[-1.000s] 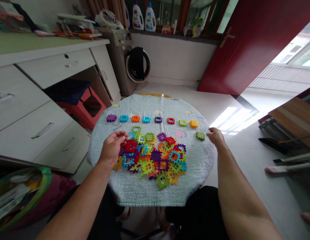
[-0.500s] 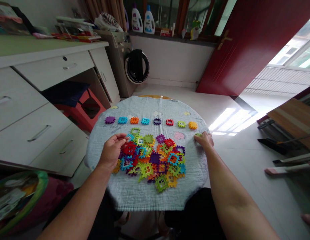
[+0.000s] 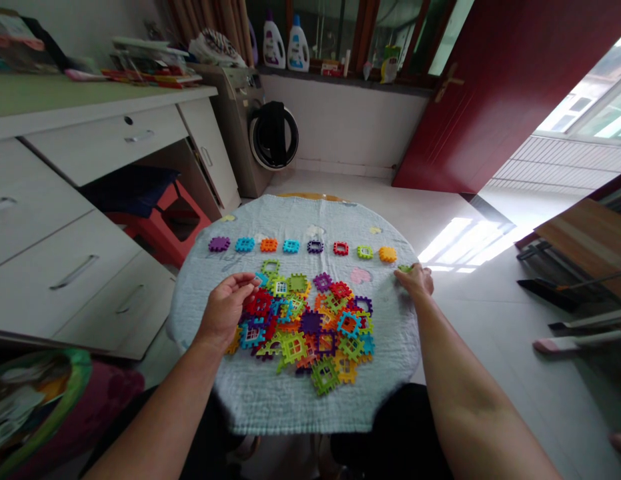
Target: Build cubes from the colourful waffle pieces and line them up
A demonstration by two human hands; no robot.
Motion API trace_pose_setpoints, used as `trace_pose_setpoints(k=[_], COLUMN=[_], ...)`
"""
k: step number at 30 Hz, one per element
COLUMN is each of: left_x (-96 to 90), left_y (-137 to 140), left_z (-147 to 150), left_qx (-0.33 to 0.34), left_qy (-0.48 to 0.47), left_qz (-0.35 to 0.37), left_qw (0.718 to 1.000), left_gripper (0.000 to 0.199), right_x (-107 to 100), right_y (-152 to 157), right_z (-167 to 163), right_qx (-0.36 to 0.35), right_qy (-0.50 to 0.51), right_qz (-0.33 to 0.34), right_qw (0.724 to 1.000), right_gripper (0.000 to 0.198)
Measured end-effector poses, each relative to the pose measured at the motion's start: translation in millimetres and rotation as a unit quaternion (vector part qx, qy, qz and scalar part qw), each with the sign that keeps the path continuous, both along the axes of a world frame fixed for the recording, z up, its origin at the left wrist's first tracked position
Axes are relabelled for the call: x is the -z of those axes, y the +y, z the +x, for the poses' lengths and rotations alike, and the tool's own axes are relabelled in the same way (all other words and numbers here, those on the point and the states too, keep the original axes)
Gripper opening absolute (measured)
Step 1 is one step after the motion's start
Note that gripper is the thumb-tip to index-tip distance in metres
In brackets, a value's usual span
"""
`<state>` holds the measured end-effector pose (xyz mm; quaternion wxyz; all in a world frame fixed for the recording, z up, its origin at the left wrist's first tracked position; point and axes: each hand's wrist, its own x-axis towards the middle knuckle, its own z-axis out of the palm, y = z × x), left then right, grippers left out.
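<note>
Right hand point(image 3: 415, 280) mostly hides a bright yellow-green piece point(image 3: 404, 269).

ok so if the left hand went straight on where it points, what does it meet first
Probably the light-blue piece at the edge of the pile; depth is unclear, and the left hand might pass above it.

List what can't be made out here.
Green piece: head view, mostly covered by the right hand.
Pile: head view, lower pieces buried under upper ones.
Left hand: head view, its fingers hide whether it grips anything.
Bottle labels: head view, too small to read.
</note>
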<state>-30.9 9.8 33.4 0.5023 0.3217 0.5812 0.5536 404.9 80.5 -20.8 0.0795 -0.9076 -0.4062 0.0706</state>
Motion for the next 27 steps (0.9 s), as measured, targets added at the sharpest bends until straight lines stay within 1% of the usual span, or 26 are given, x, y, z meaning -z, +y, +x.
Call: trace_pose_setpoints(k=[3, 7, 14, 16, 20, 23, 25, 27], left_x=[-1.0, -1.8, -3.7, -4.3, -5.3, -6.1, -6.7, -7.1], left_y=[-1, -1, -2, -1, 0, -1, -1, -1], left_z=[1, 2, -1, 0, 1, 2, 2, 3], left_qx=[0.003, 0.003, -0.004, -0.003, -0.001, 0.005, 0.007, 0.008], left_qy=[-0.002, 0.001, 0.011, 0.015, 0.016, 0.021, 0.024, 0.024], left_qz=[-0.003, -0.005, -0.009, -0.01, -0.008, -0.006, -0.007, -0.01], left_qw=[1.0, 1.0, 1.0, 1.0, 1.0, 1.0, 1.0, 1.0], left_gripper=[0.034, 0.034, 0.035, 0.035, 0.034, 0.034, 0.034, 0.034], right_x=[1, 0, -6, -5, -2, -5, -9, -10], right_y=[0, 3, 23, 26, 27, 31, 38, 49], right_z=[1, 4, 13, 16, 19, 20, 17, 12], right_qx=[0.007, 0.009, -0.004, -0.013, -0.044, -0.048, -0.079, -0.152], right_qy=[-0.005, -0.011, -0.026, -0.021, -0.014, -0.043, -0.062, -0.072], right_qz=[-0.004, 0.008, 0.024, 0.011, -0.041, -0.042, -0.033, -0.027], right_qw=[1.0, 1.0, 0.999, 1.0, 0.998, 0.997, 0.994, 0.985], right_gripper=[0.059, 0.057, 0.061, 0.061, 0.06, 0.066, 0.069, 0.074])
